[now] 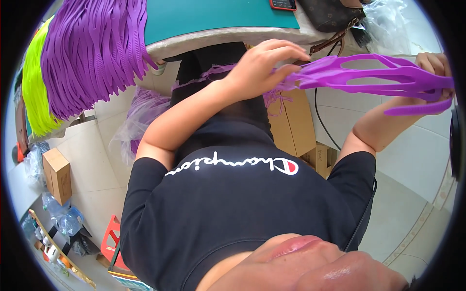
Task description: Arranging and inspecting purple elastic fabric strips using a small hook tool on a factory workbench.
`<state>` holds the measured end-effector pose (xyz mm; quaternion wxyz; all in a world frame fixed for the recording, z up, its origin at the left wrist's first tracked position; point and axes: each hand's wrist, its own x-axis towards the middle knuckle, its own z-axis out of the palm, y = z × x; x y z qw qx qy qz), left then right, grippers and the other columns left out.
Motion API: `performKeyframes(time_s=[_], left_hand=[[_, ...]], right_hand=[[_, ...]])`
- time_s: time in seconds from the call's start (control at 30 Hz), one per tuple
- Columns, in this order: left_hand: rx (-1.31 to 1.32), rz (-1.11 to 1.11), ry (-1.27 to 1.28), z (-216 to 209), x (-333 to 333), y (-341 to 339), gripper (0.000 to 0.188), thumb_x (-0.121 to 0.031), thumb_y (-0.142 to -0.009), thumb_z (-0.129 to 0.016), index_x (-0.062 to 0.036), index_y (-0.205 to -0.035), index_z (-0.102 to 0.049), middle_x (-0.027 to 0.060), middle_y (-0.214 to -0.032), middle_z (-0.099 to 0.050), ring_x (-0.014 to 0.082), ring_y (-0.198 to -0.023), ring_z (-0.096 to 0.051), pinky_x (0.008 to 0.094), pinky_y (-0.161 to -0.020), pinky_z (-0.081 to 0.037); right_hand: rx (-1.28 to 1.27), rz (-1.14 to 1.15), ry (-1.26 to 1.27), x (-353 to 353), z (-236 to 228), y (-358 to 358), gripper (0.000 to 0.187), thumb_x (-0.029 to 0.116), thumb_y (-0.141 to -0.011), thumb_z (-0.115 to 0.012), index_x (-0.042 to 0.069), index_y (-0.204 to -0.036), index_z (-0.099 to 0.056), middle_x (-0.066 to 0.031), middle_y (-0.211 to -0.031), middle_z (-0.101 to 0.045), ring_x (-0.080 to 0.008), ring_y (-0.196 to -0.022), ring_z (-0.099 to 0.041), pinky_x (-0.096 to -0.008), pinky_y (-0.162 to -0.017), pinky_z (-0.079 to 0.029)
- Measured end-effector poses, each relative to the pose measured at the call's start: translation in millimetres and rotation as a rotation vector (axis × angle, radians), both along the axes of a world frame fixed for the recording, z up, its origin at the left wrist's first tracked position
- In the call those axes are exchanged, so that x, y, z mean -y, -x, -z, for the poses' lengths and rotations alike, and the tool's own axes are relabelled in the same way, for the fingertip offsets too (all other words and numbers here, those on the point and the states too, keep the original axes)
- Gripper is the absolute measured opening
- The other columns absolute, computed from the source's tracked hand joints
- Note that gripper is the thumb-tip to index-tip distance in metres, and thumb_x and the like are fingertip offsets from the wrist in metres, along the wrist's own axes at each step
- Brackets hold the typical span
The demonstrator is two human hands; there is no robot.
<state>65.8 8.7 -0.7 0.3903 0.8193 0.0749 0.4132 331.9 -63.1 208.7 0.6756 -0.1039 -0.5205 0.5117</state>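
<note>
My right hand (432, 70) grips a bundle of purple rubber straps (374, 75) with long open slots, at the far right. One purple end curls down below that fist. Stretched across to the middle, the straps' thin, ragged ends (303, 72) meet my left hand (267, 63). Its thumb and fingers are bent around these ends, slightly blurred. Thin purple scraps (276, 99) dangle beneath the left hand. More strips of purple film (213, 72) lie across my dark trousers.
On the table's left hang a thick row of purple straps (97, 48) and yellow-green ones (36, 87). A green mat (218, 17), a phone (283, 4) and a brown bag (330, 14) lie on the table. Cardboard boxes (291, 121), a bag of purple scraps (145, 106) and a cable (318, 111) are below.
</note>
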Motion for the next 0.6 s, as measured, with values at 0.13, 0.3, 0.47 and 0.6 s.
performKeyframes(time_s=[0.13,0.3,0.47,0.6], left_hand=[[0.146,0.144,0.243,-12.9,17.0,-21.7,0.028,-0.015,-0.088,-0.064,-0.0026,-0.113,-0.061,0.0096,-0.112,-0.064,0.0205,-0.108,-0.060,0.0306,-0.087,-0.048],[0.161,0.115,0.409,-1.1,20.9,-31.9,0.023,-0.016,-0.088,-0.066,0.0001,-0.104,-0.062,0.0066,-0.101,-0.063,0.0138,-0.090,-0.060,0.0264,-0.078,-0.049],[0.155,0.319,0.812,-0.9,34.0,-35.9,0.015,-0.015,-0.088,-0.067,-0.0005,-0.090,-0.063,0.0031,-0.075,-0.063,0.0084,-0.067,-0.059,0.0233,-0.061,-0.048],[0.119,0.240,0.781,-8.4,42.2,-29.3,0.015,-0.015,-0.088,-0.066,0.0000,-0.090,-0.062,0.0002,-0.069,-0.061,0.0050,-0.067,-0.058,0.0225,-0.060,-0.047]], right_hand=[[-0.148,-0.124,0.108,-3.3,5.4,11.0,0.021,-0.009,-0.073,-0.062,0.011,-0.070,-0.057,0.0000,-0.056,-0.055,-0.0009,-0.040,-0.048,-0.0120,-0.039,-0.040],[-0.184,-0.097,0.179,0.6,11.8,15.2,0.022,-0.009,-0.075,-0.063,0.011,-0.068,-0.057,0.0014,-0.053,-0.054,-0.0003,-0.038,-0.047,-0.0112,-0.037,-0.037],[-0.160,-0.120,0.184,7.9,15.1,10.0,0.019,-0.007,-0.078,-0.062,0.010,-0.070,-0.058,0.0023,-0.053,-0.055,-0.0004,-0.037,-0.044,-0.0119,-0.036,-0.033],[-0.145,-0.145,0.186,10.6,21.2,6.0,0.017,-0.005,-0.081,-0.061,0.010,-0.072,-0.059,0.0030,-0.053,-0.055,-0.0005,-0.037,-0.042,-0.0124,-0.036,-0.029]])
